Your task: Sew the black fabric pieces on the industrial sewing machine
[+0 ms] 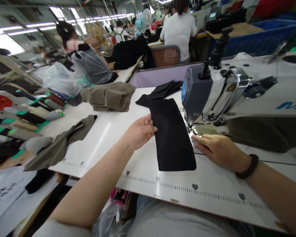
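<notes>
A black cloth piece (174, 138) lies on the white sewing table (100, 144), its right edge beside the needle area of a sewing machine (198, 89). My left hand (142, 131) pinches the cloth's left edge between thumb and fingers. Just right of the cloth, my right hand (218, 149) rests palm down near the presser foot, fingers stretched toward it and holding nothing. More black pieces (162, 90) lie behind the cloth, partly under its top end. Olive fabric (258, 131) lies under the machine arm at the right.
A folded grey-brown fabric stack (109, 95) sits at the table's back left, with a loose strip (64, 143) nearer. Thread spools (39, 113) crowd the far left. Beyond are a chair (166, 56), a blue bin (256, 41) and a person in white (178, 33).
</notes>
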